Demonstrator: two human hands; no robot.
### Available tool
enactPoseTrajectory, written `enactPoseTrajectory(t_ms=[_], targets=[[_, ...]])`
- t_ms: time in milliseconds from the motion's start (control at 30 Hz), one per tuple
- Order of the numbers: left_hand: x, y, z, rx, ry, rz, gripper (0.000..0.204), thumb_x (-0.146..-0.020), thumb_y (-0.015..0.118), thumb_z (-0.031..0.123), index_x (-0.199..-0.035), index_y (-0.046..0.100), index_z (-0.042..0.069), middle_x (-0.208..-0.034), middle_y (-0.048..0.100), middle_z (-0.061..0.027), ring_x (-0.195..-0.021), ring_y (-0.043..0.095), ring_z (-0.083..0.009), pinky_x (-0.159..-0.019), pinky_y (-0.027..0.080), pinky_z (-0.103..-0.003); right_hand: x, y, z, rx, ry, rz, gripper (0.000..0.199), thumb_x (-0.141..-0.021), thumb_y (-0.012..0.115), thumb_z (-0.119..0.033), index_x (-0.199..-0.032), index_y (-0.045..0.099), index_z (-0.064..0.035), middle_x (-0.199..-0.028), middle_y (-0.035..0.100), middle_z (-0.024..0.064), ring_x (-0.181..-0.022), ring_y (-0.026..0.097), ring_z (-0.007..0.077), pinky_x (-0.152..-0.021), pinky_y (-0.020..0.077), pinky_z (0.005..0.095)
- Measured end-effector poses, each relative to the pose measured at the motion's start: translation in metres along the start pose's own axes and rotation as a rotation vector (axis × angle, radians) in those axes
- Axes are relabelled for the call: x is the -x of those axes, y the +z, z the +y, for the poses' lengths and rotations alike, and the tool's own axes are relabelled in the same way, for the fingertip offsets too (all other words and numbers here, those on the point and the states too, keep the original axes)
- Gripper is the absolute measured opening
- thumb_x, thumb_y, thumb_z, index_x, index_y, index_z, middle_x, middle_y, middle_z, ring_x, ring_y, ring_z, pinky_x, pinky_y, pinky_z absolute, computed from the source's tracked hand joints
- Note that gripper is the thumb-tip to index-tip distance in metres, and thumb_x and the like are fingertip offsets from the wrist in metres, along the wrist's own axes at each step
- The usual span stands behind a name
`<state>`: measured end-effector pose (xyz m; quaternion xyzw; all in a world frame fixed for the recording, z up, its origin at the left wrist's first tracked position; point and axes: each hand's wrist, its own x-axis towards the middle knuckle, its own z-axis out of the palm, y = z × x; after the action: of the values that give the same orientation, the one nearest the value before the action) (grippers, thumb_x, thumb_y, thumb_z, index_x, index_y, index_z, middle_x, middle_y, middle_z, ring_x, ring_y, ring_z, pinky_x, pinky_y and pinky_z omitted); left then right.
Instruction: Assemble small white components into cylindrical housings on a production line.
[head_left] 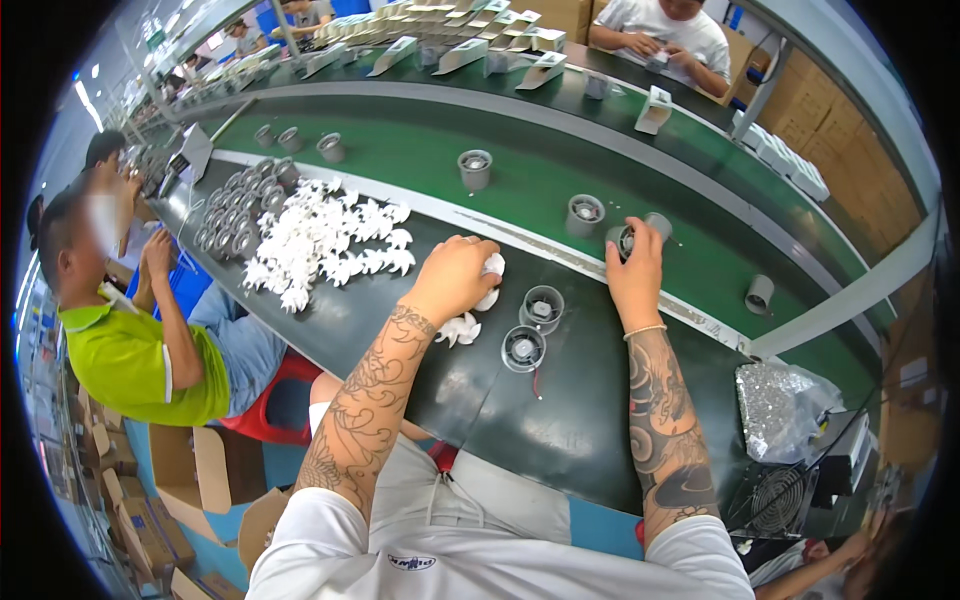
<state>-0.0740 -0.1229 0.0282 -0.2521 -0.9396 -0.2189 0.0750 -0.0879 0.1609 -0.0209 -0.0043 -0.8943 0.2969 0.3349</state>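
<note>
My left hand (450, 277) is closed on a white fan impeller (494, 266) over the dark table. Another white impeller (457, 331) lies under its wrist. To the right, two round grey fan housings (543, 308) stand close together, the nearer one with a short red wire. My right hand (636, 282) reaches to the belt's near edge, its fingers round a grey fan housing (618, 241); part of that housing is hidden by the fingers. Just beyond those fingers sits a further grey housing (658, 226).
A heap of white impellers (325, 235) and several stacked grey housings (238, 212) cover the table's left. The green conveyor belt (400, 150) carries scattered housings. A plastic bag of small metal parts (780, 405) lies at right. A co-worker in a green shirt (140, 355) sits at left.
</note>
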Motion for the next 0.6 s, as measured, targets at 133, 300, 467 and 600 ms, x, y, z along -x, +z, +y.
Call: enactPoseTrajectory(t_ms=[133,300,467,600], targets=[[-0.017,-0.004,0.009,0.16,0.011,0.042,0.037,-0.074,0.078,0.014,-0.106,0.065,0.0,-0.096,0.067,-0.016,-0.096,0.062,-0.034,-0.087,0.049,-0.042,-0.005,0.0,0.004,-0.214,0.12,0.125,0.038,-0.093,0.062,-0.023,-0.123,0.055,-0.0005,-0.11,0.062,0.0177,-0.105,0.061,0.0354,-0.094,0.0473,0.0401],[-0.025,-0.002,0.019,0.697,-0.22,0.064,0.034,-0.073,0.085,0.007,-0.097,0.063,-0.001,-0.083,0.065,-0.0029,-0.07,0.058,-0.0085,-0.064,0.048,-0.025,0.004,0.0,-0.022,-1.1,0.513,-0.097,0.038,-0.105,0.04,-0.033,-0.116,0.059,-0.0025,-0.095,0.066,0.008,-0.065,0.057,0.0114,-0.048,0.0431,0.0255],[-0.023,0.013,0.023,1.277,-0.157,0.068,0.03,-0.078,0.074,-0.011,-0.106,0.065,-0.006,-0.104,0.069,-0.0107,-0.09,0.067,-0.0153,-0.08,0.057,-0.027,0.012,0.005,-0.047,-1.376,0.6,-0.316,0.043,-0.106,0.036,-0.037,-0.118,0.057,-0.0022,-0.097,0.066,0.0099,-0.065,0.058,0.0123,-0.045,0.0413,0.0245],[-0.025,0.019,0.024,1.249,-0.052,0.079,0.022,-0.079,0.075,-0.008,-0.1,0.07,-0.005,-0.108,0.068,-0.0118,-0.09,0.068,-0.0165,-0.079,0.056,-0.027,0.01,0.007,-0.051,-1.428,0.618,-0.488,0.045,-0.106,0.034,-0.039,-0.12,0.055,-0.0015,-0.1,0.066,0.0114,-0.07,0.06,0.0122,-0.045,0.0419,0.0231]])
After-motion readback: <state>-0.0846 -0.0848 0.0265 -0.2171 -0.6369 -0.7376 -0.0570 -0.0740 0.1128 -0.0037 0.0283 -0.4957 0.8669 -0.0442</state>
